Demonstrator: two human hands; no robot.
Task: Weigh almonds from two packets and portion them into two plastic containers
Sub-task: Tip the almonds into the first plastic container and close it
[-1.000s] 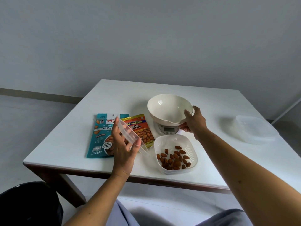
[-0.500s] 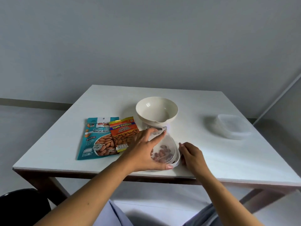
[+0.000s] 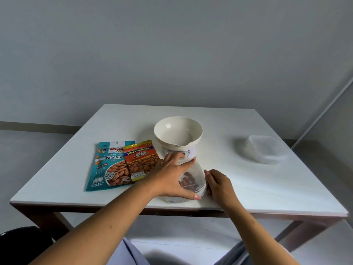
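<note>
At lower centre of the frame the left hand [image 3: 172, 178] lies spread flat on a clear plastic lid [image 3: 194, 175] over the translucent plastic container [image 3: 191, 194] of brown almonds [image 3: 188, 181] on the white bench [image 3: 248, 184]; the right hand [image 3: 219, 183] touches the container's right side, fingers curled; a teal almond packet [image 3: 108, 165] and an orange almond packet [image 3: 142, 159] lie left of centre; a second clear lidded container [image 3: 265, 150] sits at right.

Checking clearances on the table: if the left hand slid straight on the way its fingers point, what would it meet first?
Probably the scale under the bowl; the left hand already nearly touches it, though depth is unclear.
</note>
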